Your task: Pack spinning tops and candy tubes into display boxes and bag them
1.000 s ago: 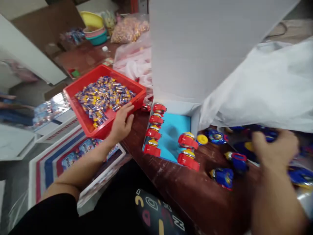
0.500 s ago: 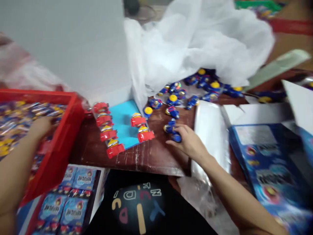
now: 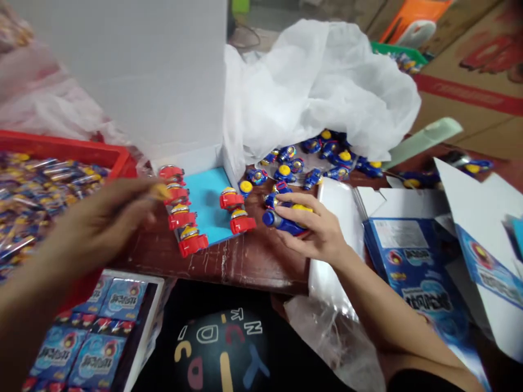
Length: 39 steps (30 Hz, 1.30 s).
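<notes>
**Blue toy in the right hand, yellow piece in the left**

From where I stand, the right hand (image 3: 321, 226) has its fingers curled round a blue toy (image 3: 281, 222), the rounded blue tip poking out past them towards the white box (image 3: 200, 158). The toy sits in that grip above the dark red table (image 3: 245, 267), to the right of the box, well apart from the other hand. More blue toys (image 3: 343, 158) lie loose just beyond the right hand, some at the edge of a crumpled white sheet (image 3: 318, 81).

The left hand (image 3: 98, 218) is blurred, its fingers drawn in, pinching a small yellow piece (image 3: 160, 190) at the tips. It hangs between the red tub (image 3: 81, 142), full of little blue-and-yellow tubes (image 3: 44, 190), and the box. In my line of sight the piece overlaps the near row of red toys (image 3: 182, 218); I can't tell whether it touches them.

Four red toys line the left edge of the box's bright blue floor (image 3: 204, 190), and two more stand at the right edge, the nearest things to the blue toy's tip on that side.
</notes>
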### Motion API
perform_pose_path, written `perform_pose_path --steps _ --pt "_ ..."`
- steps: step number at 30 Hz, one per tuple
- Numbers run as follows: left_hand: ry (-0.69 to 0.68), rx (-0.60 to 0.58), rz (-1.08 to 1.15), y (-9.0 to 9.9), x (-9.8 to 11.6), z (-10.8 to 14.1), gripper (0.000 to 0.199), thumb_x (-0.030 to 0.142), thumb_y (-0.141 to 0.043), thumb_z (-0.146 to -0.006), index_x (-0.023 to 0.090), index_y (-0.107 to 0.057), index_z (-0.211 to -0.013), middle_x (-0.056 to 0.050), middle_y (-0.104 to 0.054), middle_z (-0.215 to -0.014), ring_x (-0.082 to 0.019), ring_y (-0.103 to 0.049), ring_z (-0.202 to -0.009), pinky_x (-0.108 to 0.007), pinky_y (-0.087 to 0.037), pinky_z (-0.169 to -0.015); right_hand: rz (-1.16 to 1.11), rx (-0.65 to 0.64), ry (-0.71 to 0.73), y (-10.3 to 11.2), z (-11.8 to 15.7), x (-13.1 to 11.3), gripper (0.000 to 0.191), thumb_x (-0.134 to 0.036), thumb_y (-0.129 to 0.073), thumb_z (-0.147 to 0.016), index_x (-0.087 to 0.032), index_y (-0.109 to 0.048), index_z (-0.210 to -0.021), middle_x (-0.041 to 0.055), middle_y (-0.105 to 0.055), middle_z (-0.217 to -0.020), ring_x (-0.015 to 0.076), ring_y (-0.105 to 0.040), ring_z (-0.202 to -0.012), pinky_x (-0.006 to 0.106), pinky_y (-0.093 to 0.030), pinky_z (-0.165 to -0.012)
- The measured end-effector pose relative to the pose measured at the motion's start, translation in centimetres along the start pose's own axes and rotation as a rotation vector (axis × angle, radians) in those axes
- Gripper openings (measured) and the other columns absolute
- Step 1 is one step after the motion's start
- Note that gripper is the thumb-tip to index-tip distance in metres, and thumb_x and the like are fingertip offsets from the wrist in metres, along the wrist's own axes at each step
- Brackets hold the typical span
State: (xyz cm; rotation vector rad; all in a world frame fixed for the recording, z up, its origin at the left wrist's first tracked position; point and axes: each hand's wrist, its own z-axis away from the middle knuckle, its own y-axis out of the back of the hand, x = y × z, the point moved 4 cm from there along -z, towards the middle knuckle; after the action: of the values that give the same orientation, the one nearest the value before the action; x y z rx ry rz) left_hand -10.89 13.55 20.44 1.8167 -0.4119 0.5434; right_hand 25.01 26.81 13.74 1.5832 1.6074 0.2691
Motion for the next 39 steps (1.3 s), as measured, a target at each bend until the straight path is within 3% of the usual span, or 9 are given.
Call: perform_pose_path --steps 4,10,14,17,22,26,30,34,39 --pt "-0.128 -0.302 0.394 -6.4 6.5 -0.5 0.036 0.042 -0.056 -0.106 0.026 -0.073 -0.134 -0.003 -0.078 -0.119 -0.020 -0.075 -0.101 -0.031 -0.062 -0.095 -0.017 0.003 0.259 -0.7 -5.8 -2.5 0.052 -0.031 -0.074 -0.085 -0.026 -0.057 -0.133 0.0084 -0.072 -0.112 0.0224 -0.074 -0.100 0.036 -0.065 -0.080" --pt "-0.034 -0.500 0.537 -8.1 6.9 -0.3 0.030 0.043 -0.066 -0.101 0.020 -0.076 -0.119 -0.002 -0.078 -0.104 -0.018 -0.073 -0.088 -0.026 -0.059 -0.078 0.092 -0.109 0.483 -1.0 -7.5 -2.9 0.035 -0.038 -0.070 -0.087 -0.026 -0.057 -0.117 0.0062 -0.072 -0.101 0.0206 -0.072 -0.087 0.031 -0.059 -0.065" --pt "-0.255 -0.389 0.339 -8.0 7.3 0.2 0.023 0.035 -0.062 -0.105 0.018 -0.073 -0.116 -0.006 -0.075 -0.103 -0.018 -0.071 -0.092 -0.027 -0.058 -0.084 0.087 -0.140 0.542 -1.0 -7.7 -3.3 0.028 -0.037 -0.070 -0.086 -0.028 -0.057 -0.109 0.0041 -0.072 -0.098 0.0194 -0.070 -0.080 0.031 -0.056 -0.062" --pt "-0.477 -0.169 0.048 -8.6 7.1 1.0 0.028 0.036 -0.056 -0.109 0.014 -0.068 -0.122 -0.008 -0.071 -0.097 -0.019 -0.069 -0.087 -0.028 -0.056 -0.078 -0.076 -0.254 0.302 -1.9 -8.1 -3.5 0.026 -0.031 -0.067 -0.082 -0.027 -0.057 -0.105 0.0018 -0.071 -0.093 0.0177 -0.069 -0.077 0.030 -0.055 -0.064" --pt "-0.608 -0.014 -0.161 -9.6 5.6 2.1 0.037 0.044 -0.047 -0.112 0.012 -0.064 -0.123 -0.009 -0.072 -0.096 -0.021 -0.069 -0.084 -0.031 -0.057 -0.076 -0.293 -0.457 -0.119 -2.4 -8.4 -3.4 0.040 -0.036 -0.076 -0.087 -0.024 -0.059 -0.121 0.0002 -0.073 -0.098 0.0154 -0.070 -0.077 0.028 -0.059 -0.067" --pt "-0.423 -0.034 -0.014 -8.2 4.5 0.8 0.035 0.043 -0.048 -0.112 0.014 -0.063 -0.125 -0.008 -0.072 -0.101 -0.018 -0.070 -0.089 -0.026 -0.058 -0.078 -0.316 -0.318 0.008 -0.6 -9.9 -2.5 0.078 -0.051 -0.078 -0.093 -0.030 -0.043 -0.159 0.0101 -0.066 -0.143 0.0263 -0.071 -0.121 0.039 -0.064 -0.098" --pt "-0.270 0.069 -0.059 -6.5 2.1 -1.8 0.050 0.052 -0.056 -0.108 0.018 -0.058 -0.145 -0.013 -0.070 -0.134 -0.025 -0.067 -0.123 -0.037 -0.057 -0.106 -0.029 -0.230 0.062 -0.5 -12.5 0.8 0.065 -0.042 -0.068 -0.102 -0.038 -0.045 -0.162 0.0054 -0.073 -0.132 0.0254 -0.075 -0.107 0.040 -0.066 -0.092" --pt "-0.124 0.173 -0.167 -6.8 -2.7 -4.5 0.048 0.046 -0.050 -0.110 0.024 -0.058 -0.152 -0.007 -0.057 -0.159 -0.028 -0.047 -0.153 -0.049 -0.036 -0.131 0.321 -0.235 -0.026 -4.1 -14.8 5.8 0.060 -0.052 -0.065 -0.102 -0.031 -0.054 -0.157 0.0098 -0.074 -0.120 0.0282 -0.074 -0.099 0.043 -0.064 -0.086" --pt "-0.098 0.085 -0.153 -10.0 -6.6 -5.4 0.045 0.038 -0.043 -0.110 0.018 -0.071 -0.138 -0.007 -0.066 -0.148 -0.029 -0.052 -0.149 -0.050 -0.040 -0.129 0.490 -0.501 0.017 -8.6 -14.9 8.7 0.050 -0.049 -0.065 -0.101 -0.033 -0.059 -0.149 0.0077 -0.074 -0.105 0.0197 -0.068 -0.075 0.028 -0.053 -0.060"
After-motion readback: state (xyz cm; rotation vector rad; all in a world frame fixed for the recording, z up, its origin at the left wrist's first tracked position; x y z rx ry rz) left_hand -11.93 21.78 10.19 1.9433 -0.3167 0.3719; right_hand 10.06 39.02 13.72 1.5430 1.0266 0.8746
